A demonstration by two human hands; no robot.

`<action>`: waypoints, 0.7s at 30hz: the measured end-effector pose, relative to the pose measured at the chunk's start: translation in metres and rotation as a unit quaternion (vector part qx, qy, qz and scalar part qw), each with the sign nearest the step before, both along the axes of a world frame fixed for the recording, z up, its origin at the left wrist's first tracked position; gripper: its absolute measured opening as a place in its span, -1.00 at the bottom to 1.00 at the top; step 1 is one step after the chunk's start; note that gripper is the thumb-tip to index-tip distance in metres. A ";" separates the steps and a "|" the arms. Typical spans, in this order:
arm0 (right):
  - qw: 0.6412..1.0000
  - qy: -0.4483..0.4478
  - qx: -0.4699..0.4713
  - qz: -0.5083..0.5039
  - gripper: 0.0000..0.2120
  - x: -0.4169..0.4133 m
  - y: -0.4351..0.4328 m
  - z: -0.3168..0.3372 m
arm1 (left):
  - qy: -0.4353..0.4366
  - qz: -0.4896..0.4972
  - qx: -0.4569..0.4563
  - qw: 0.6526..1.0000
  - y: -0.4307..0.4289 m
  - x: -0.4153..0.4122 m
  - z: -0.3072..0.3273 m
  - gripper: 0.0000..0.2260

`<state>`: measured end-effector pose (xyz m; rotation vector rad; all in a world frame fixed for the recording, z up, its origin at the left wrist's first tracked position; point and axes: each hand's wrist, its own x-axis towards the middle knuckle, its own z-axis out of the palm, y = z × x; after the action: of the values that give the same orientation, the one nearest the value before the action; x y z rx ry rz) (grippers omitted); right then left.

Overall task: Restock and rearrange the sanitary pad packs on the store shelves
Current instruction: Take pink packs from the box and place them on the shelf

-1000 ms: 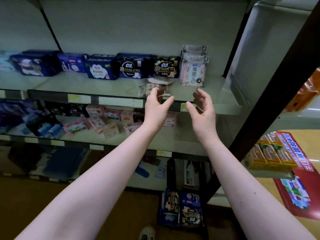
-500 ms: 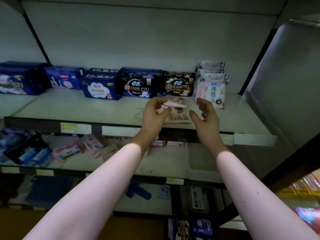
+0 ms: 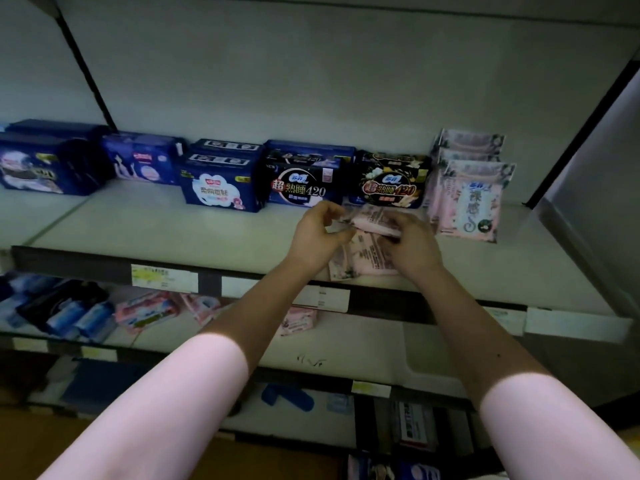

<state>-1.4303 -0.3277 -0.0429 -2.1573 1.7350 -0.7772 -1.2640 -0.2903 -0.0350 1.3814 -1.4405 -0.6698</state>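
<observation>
Both hands up at top shelf (image 3: 173,230), near front edge. Left hand (image 3: 318,233) fingers curled, pinching left end of small pink pack (image 3: 372,220) — right hand (image 3: 414,245) clamped on its right end. Second pink pack (image 3: 360,259) flat on shelf just beneath, between wrists.

I face a pale metal shelving unit whose back panel (image 3: 311,81) is plain off-white. It is crossed at the left by a slanting black upright (image 3: 86,64) and bounded at the right by a second black upright (image 3: 581,133), with a grey side panel (image 3: 609,174) beside it. The upper shelf (image 3: 156,223) is a flat off-white board with a dark front rail (image 3: 86,265) carrying paper price labels (image 3: 162,278); a lower shelf (image 3: 346,351) sits beneath it. Light is dim and cool, and a strip of brown floor (image 3: 24,452) shows at bottom left.
</observation>
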 end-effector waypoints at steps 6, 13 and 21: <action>0.999 0.004 -0.031 -0.030 -0.65 0.006 -0.003 -0.004 | -0.063 -0.036 0.031 0.997 -0.008 0.013 -0.005 -0.70; 0.989 -0.084 -0.104 -0.067 -0.73 -0.005 0.008 -0.002 | -0.126 -0.022 0.025 0.991 -0.009 0.010 -0.009 -0.61; 0.967 -0.206 -0.132 -0.077 -0.77 -0.027 0.034 0.018 | -0.307 -0.134 0.127 0.934 -0.011 -0.012 -0.006 -0.24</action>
<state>-1.4577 -0.2938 -0.0245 -1.8435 1.6605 -1.4541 -1.2757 -0.3017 -0.0408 1.7053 -2.1254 -0.6402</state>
